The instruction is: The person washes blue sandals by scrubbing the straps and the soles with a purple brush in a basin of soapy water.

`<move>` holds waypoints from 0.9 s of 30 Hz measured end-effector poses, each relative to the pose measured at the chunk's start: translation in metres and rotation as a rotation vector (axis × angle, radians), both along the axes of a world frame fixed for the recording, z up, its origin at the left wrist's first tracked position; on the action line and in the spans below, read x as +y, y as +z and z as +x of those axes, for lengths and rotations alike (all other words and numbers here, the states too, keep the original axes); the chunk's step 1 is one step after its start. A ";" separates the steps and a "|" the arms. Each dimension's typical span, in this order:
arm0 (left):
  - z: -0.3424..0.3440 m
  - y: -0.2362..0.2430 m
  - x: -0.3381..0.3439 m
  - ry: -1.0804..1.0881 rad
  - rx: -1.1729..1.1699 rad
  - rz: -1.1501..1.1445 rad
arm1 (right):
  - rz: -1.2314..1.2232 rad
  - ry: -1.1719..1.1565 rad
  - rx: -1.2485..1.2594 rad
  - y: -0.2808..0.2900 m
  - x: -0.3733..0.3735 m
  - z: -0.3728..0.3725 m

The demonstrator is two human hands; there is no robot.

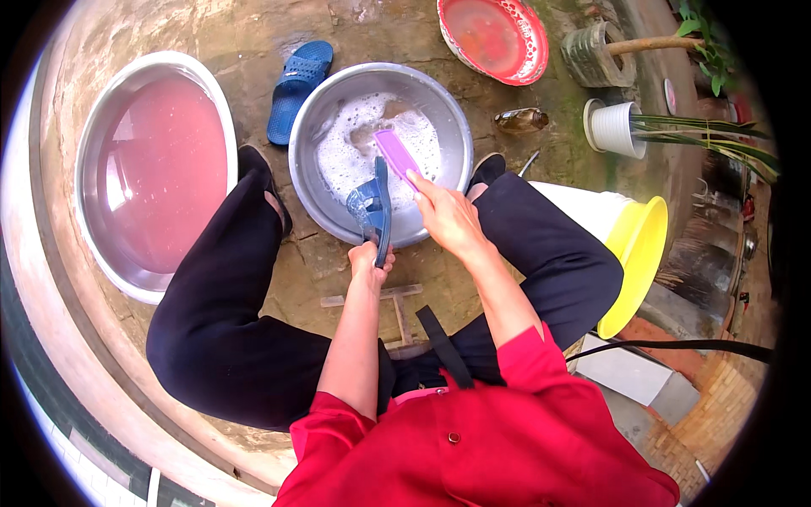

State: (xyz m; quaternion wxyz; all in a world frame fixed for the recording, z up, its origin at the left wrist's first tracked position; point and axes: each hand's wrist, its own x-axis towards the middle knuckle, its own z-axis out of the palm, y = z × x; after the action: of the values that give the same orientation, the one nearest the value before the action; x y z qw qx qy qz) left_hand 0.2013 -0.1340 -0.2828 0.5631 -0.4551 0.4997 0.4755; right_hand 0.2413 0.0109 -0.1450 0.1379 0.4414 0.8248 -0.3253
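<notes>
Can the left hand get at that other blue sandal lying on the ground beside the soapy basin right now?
Probably not: the left hand is gripping a blue sandal over the soapy basin, and the other blue sandal lies beyond the basin's far-left rim.

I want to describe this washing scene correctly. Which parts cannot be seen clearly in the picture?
Head view only:
- Bristles of the purple plastic scrub brush in the right hand: turned away.
- Part of the blue rubber sandal held by the left hand: hidden by the fingers.
- Bottom of the foamy steel basin: covered by suds.
- Yellow plastic tub: partly behind the leg.
</notes>
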 end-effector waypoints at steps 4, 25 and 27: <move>-0.002 0.010 0.000 -0.004 0.029 -0.022 | -0.097 0.072 -0.012 0.048 -0.062 0.046; 0.002 -0.002 0.003 -0.055 -0.049 0.023 | -0.004 -0.069 -0.110 -0.073 0.008 -0.008; 0.001 -0.009 -0.004 -0.043 -0.068 0.034 | 0.011 -0.011 -0.048 -0.074 0.024 -0.016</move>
State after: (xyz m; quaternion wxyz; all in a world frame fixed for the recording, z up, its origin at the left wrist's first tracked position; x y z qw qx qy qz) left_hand 0.2025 -0.1377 -0.2922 0.5973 -0.4506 0.4818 0.4562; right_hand 0.2250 0.0354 -0.2191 0.1534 0.4541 0.8207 -0.3110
